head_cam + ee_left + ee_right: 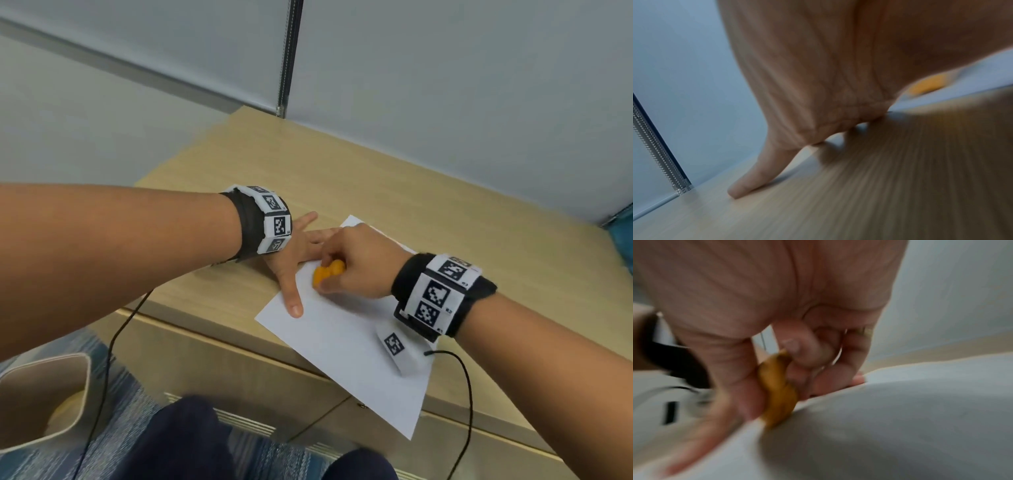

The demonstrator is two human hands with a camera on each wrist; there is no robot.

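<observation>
A white sheet of paper (342, 342) lies on the pale wooden desk (376, 178), with one corner over the near edge. My left hand (298, 250) lies flat with fingers straight; its thumb rests on the sheet and its little finger (748, 181) touches bare wood. My right hand (356, 267) grips a small orange lumpy object (327, 272) between thumb and curled fingers, its tip against the paper just right of the left thumb. The right wrist view shows the orange object (777, 392) touching the paper (900, 426). What the object is cannot be told.
A small white block with a black square marker (394, 346) sits on the paper near my right wrist. Black cables (113, 342) hang from both wrists. A beige open bin (44, 404) stands on the floor at lower left. Grey partition walls (445, 85) close the desk's far side.
</observation>
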